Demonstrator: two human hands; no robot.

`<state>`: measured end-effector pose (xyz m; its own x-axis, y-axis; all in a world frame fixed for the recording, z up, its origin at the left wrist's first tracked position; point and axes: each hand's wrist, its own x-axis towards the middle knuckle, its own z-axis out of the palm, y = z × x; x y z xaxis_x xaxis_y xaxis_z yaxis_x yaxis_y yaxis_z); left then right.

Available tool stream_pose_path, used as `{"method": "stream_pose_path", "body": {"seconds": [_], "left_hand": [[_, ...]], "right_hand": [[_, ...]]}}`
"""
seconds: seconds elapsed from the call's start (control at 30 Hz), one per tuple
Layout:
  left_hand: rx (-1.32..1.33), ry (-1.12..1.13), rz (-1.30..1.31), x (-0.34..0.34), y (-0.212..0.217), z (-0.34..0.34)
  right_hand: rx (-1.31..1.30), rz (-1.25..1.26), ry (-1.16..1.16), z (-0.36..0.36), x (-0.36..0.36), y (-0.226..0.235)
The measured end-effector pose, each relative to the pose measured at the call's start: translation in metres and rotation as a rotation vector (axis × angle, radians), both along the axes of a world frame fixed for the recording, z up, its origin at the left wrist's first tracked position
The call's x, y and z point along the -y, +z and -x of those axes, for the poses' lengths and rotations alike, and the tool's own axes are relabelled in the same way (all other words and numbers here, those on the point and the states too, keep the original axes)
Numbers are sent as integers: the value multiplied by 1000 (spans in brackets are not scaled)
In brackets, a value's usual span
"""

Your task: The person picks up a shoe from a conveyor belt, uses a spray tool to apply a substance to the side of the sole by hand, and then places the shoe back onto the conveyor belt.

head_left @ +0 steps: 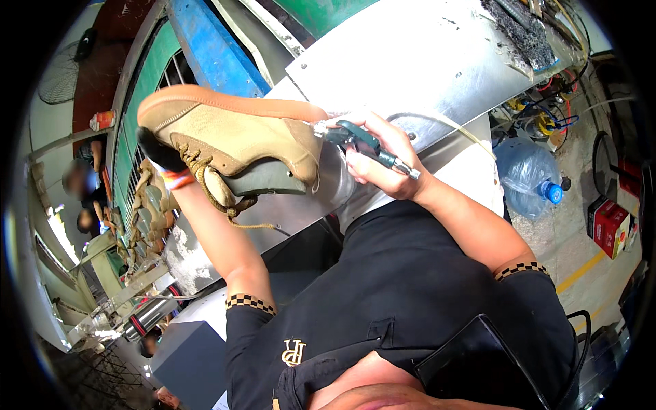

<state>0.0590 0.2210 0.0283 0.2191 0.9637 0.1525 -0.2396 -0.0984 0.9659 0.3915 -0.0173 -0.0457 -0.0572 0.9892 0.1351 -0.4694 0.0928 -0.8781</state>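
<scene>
A tan lace-up shoe (246, 133) with an orange-brown gum sole is held on its side above the metal worktop, toe to the left. A grey-green shoe last fills its opening, and the brown laces dangle. My left hand (161, 152), in a dark glove with white and orange at the wrist, is closed on the toe end; part of its fingers is hidden behind the shoe. My right hand (386, 160) is bare and wrapped round a dark green spray gun (361, 138). The gun's silver nozzle is at the heel, by the sole's edge; I cannot tell if they touch.
The shiny metal worktop (403, 61) stretches to the far right, with a pale hose (447, 123) across its edge. Several shoes (147, 205) stand in a row at left, near people. A large water bottle (527, 176) and a red box (608, 227) are on the floor at right.
</scene>
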Motion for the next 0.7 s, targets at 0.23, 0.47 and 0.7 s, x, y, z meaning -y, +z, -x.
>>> {"method": "stream_pose_path", "body": {"seconds": [0.23,0.47,0.7], "left_hand": [[-113,213,79,88,-35,18],[-160,478,558,230,-39,44],[-409,311,871,316,-24,-7]], "right_hand": [[-7,145,-73,19,-7,-10],[26,199,-136,47,-18,-5],[93,168,-63,43,-1,-2]]}}
